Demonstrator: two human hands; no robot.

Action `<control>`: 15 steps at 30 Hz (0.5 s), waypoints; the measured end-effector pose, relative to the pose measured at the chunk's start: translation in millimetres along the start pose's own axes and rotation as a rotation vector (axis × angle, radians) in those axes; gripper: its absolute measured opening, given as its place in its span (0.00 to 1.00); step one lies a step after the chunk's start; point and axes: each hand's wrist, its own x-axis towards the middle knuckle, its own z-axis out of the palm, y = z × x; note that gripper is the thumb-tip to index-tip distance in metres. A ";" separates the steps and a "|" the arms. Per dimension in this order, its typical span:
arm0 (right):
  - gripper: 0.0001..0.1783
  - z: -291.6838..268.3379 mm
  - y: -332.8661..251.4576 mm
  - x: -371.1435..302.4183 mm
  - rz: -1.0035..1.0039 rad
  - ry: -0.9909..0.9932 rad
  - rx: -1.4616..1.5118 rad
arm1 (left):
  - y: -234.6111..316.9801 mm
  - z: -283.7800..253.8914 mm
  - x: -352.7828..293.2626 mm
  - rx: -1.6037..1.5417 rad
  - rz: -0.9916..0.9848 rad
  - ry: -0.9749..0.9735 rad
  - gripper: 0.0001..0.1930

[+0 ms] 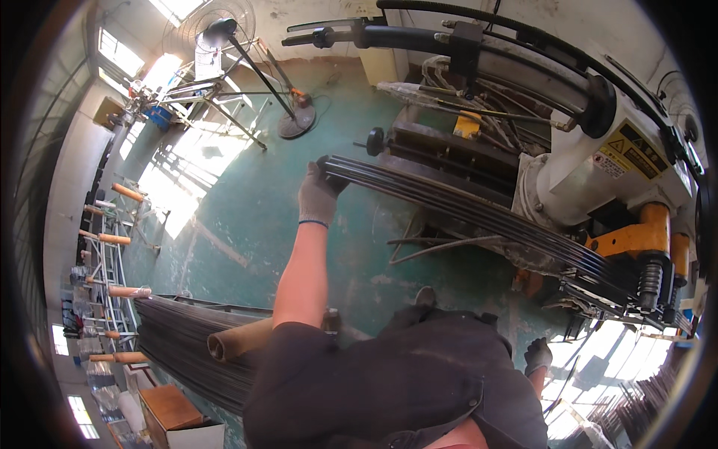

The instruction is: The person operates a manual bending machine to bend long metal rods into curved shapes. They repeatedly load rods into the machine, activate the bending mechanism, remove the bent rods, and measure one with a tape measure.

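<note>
The left ends of a bundle of long dark bars [456,206] are gripped by the gloved left hand [318,188], its fingers closed around them. From that grip, the bundle's long axis is directed rightward and slightly nearer, toward the orange bracket [636,236] on the white machine [583,176]; whether the right ends are supported there cannot be told. The bundle is met only by the left hand. The gloved right hand [538,355] is held well apart, on the near right side; whether anything is grasped by it cannot be told.
</note>
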 end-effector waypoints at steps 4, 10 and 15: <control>0.19 11.6 9.7 7.5 -0.022 0.060 0.551 | -7.7 6.4 -7.2 0.011 0.009 0.037 0.22; 0.18 29.6 -34.4 -13.0 0.037 0.249 0.725 | -9.7 17.9 -2.5 0.042 -0.003 0.050 0.23; 0.17 28.2 -42.7 -28.9 0.026 0.296 0.657 | -24.7 17.8 5.9 -0.021 -0.018 -0.001 0.23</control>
